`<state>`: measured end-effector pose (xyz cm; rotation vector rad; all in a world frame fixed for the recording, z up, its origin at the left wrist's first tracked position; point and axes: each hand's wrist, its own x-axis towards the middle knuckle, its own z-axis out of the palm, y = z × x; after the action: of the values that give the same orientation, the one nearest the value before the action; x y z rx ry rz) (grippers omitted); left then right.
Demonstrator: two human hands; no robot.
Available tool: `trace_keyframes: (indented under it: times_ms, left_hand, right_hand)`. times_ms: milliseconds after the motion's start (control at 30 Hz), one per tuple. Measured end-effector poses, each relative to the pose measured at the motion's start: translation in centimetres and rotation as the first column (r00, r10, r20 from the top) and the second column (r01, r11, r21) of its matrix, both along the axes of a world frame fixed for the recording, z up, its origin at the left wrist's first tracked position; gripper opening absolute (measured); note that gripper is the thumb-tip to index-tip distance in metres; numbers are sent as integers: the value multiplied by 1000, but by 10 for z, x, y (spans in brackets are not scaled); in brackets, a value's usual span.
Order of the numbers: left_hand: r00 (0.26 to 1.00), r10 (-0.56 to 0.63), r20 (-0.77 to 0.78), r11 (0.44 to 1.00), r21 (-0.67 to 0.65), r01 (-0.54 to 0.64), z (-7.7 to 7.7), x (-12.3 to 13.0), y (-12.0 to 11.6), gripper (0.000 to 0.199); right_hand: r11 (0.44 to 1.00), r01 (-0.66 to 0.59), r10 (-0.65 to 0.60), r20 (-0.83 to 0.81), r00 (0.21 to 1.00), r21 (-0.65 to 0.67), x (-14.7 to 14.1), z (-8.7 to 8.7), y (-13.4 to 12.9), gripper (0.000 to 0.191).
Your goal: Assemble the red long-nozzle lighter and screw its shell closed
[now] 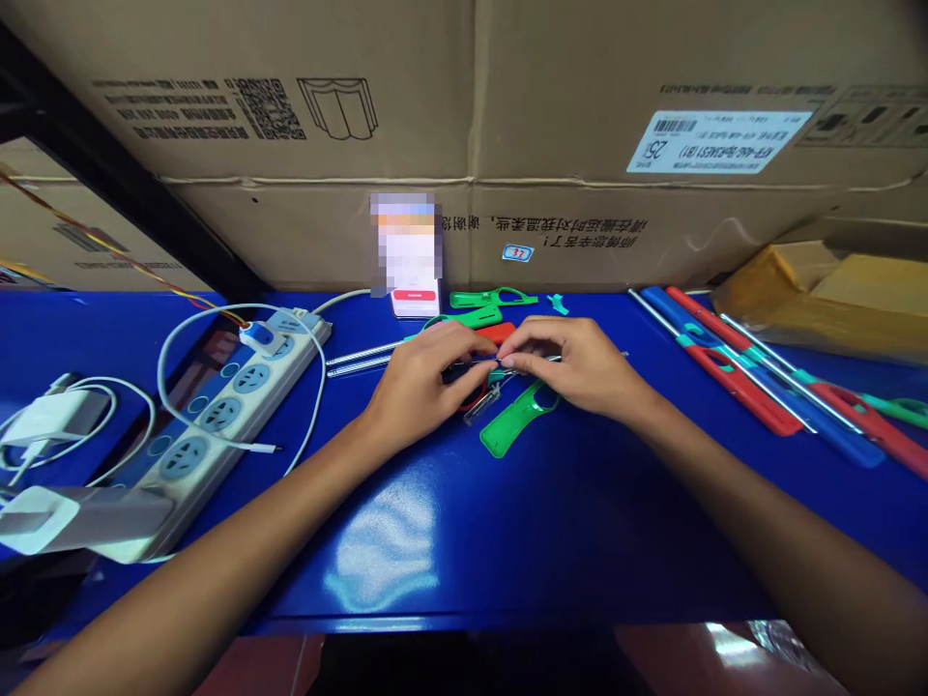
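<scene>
My left hand and my right hand meet over the blue table, fingertips pinched close together. Between them is something small and dark that I cannot make out. Just below the fingers lie a small clear part and a green plastic casing piece. Behind my hands are a red casing piece and more green pieces. Thin metal rods stick out to the left of my left hand.
A phone leans on a cardboard box. On the left are a power strip, chargers and white cables. Red and blue lighters with metal tubes lie right, near a brown-taped carton.
</scene>
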<state>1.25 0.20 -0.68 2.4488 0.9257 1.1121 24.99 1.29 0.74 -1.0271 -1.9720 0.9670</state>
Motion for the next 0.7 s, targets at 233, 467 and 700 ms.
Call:
trace_keyframes:
  times_ms: [233,467,700]
  left_hand:
    - [1000,-3,21,999,37,2,-3,0,0,12]
    - [996,45,74,999,-11,-45,0,3,-5,12]
    - [996,71,58,994,-84,-66,4,2,-5,12]
  right_hand:
    - [998,27,-28,-14,1000,-58,-1,0,-1,9]
    - [999,11,-12,-11,1000,-35,-3,1,-4,9]
    - [999,32,-31,22,999,-8,-3,3,-5,8]
